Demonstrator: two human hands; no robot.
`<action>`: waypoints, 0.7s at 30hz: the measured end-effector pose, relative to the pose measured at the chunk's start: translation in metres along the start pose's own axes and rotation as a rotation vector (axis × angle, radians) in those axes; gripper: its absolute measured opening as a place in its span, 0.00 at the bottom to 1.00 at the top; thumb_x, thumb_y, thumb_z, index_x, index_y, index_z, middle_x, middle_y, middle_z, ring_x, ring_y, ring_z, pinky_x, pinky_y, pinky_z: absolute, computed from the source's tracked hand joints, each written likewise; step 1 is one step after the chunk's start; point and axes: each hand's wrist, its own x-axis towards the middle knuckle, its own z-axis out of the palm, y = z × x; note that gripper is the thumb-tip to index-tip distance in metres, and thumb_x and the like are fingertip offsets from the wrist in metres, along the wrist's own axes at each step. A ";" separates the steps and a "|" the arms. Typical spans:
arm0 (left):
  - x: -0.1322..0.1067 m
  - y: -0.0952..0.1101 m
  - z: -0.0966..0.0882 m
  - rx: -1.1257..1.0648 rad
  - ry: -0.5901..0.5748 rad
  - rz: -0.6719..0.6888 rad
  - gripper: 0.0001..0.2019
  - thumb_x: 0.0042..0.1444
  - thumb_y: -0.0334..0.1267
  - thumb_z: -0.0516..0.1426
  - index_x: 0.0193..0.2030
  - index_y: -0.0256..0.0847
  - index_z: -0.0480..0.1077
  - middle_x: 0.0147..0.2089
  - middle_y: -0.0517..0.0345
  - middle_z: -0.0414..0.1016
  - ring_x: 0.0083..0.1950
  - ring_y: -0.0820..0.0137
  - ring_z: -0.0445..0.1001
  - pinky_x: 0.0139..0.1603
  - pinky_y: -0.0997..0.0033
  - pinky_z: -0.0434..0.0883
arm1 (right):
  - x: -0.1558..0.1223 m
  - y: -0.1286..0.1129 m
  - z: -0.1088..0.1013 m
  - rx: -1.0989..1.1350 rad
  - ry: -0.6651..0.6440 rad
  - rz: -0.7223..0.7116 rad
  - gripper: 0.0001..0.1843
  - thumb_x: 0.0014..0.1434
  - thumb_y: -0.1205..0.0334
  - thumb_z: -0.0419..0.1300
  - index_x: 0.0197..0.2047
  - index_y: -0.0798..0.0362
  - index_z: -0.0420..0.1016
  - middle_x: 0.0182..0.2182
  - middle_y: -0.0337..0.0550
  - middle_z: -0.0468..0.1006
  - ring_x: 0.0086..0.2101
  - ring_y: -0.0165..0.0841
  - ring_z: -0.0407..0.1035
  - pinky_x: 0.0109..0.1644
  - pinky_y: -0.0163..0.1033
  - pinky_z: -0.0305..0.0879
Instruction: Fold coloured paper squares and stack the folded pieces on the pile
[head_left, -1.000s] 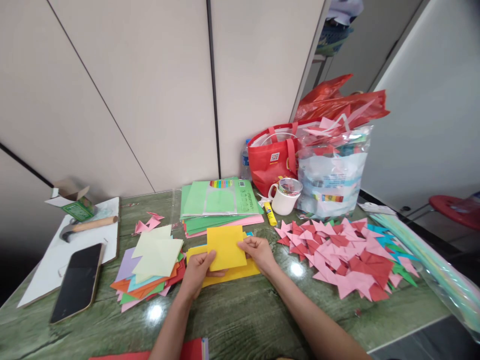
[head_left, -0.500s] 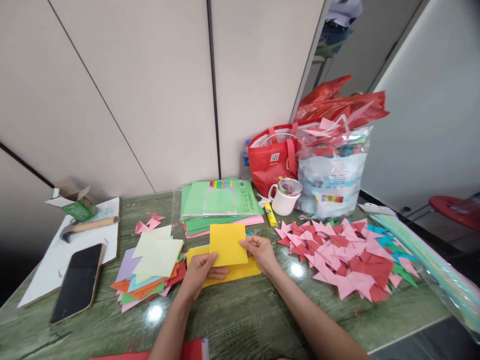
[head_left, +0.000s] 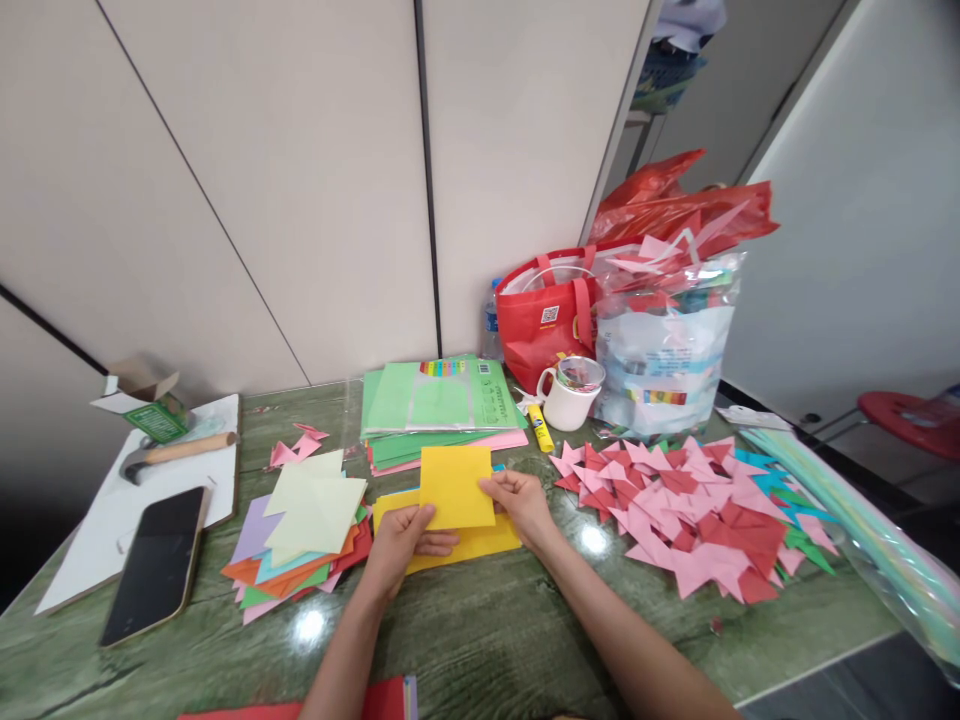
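Between my two hands is a square sheet of yellow paper (head_left: 456,485), raised a little over more yellow paper (head_left: 480,545) on the table. My left hand (head_left: 405,540) pinches its lower left edge between thumb and fingers. At the right edge, my right hand (head_left: 521,500) grips the same sheet with closed fingertips. A strip of blue shows just behind the sheet near my right fingers. To the left lies a loose pile of coloured paper squares (head_left: 315,515), pale yellow ones on top. Folded pink and red paper shapes (head_left: 690,510) are heaped to the right.
Behind my hands lie packs of green paper (head_left: 442,400), a yellow glue stick (head_left: 540,428) and a white mug (head_left: 574,395). Bags (head_left: 547,315) stand at the back. Leftward are a phone (head_left: 156,560), a hammer (head_left: 180,452) and a small box (head_left: 150,405). A plastic-wrapped bundle (head_left: 862,520) edges the right.
The yellow sheet has tilted very slightly in my fingers. Both hands keep nearly the same place and grip.
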 end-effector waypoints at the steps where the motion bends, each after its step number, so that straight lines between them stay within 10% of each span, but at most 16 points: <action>1: 0.000 0.000 -0.001 -0.001 -0.004 0.015 0.12 0.44 0.45 0.58 0.28 0.37 0.69 0.23 0.59 0.75 0.27 0.63 0.75 0.29 0.64 0.71 | 0.000 0.000 0.000 -0.001 -0.005 -0.001 0.16 0.32 0.53 0.68 0.20 0.56 0.71 0.15 0.36 0.73 0.16 0.26 0.63 0.18 0.30 0.58; 11: 0.003 -0.001 -0.008 -0.071 0.088 0.176 0.12 0.45 0.44 0.58 0.30 0.35 0.73 0.29 0.54 0.75 0.30 0.66 0.71 0.28 0.68 0.68 | -0.005 -0.002 -0.003 -0.031 -0.304 0.110 0.18 0.33 0.58 0.69 0.28 0.56 0.71 0.22 0.38 0.76 0.23 0.33 0.71 0.25 0.36 0.66; 21: -0.005 0.005 -0.009 0.459 -0.206 0.126 0.20 0.46 0.46 0.53 0.13 0.38 0.52 0.16 0.67 0.47 0.19 0.79 0.46 0.19 0.76 0.45 | -0.002 -0.010 -0.010 -0.099 -0.453 -0.058 0.23 0.40 0.61 0.66 0.42 0.52 0.69 0.38 0.46 0.76 0.37 0.34 0.71 0.43 0.41 0.64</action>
